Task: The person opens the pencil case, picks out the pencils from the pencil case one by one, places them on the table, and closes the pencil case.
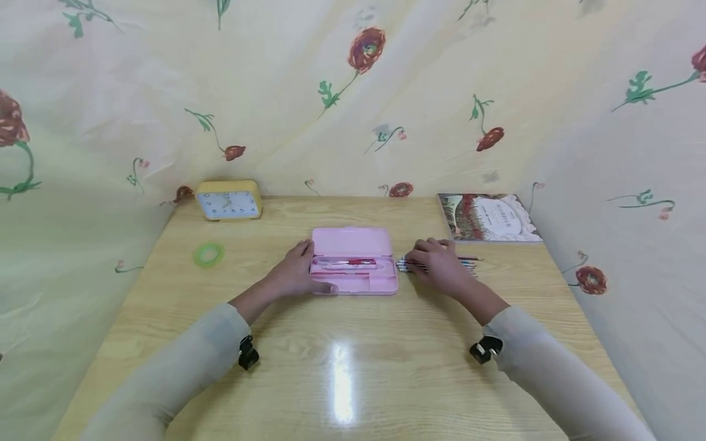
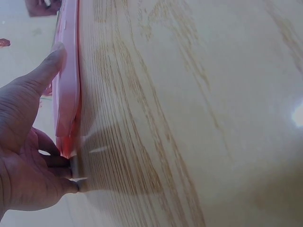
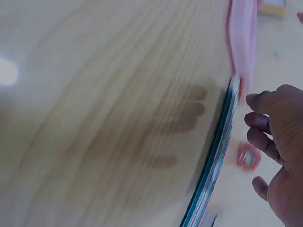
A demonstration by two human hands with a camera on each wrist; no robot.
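A pink pencil case [image 1: 352, 244] lies with its lid raised back, and pens [image 1: 361, 262] rest in its tray. My left hand [image 1: 292, 269] holds its left end, thumb along the front edge and fingers round the side and back. In the left wrist view the thumb presses the front wall of the case [image 2: 68, 90]. Right of the case lies a row of pencils [image 1: 470, 266], seen from the side as pencils [image 3: 215, 156] in the right wrist view. Over them is my right hand [image 1: 438, 263], its fingers loosely bent and apart from one another.
A yellow clock [image 1: 228, 201] stands at the table's back left. In front of it lies a green tape roll [image 1: 208, 255]. At the back right is a book [image 1: 489, 218]. Flower-patterned cloth [image 1: 276, 92] rises behind the table [image 1: 309, 367] and at both sides.
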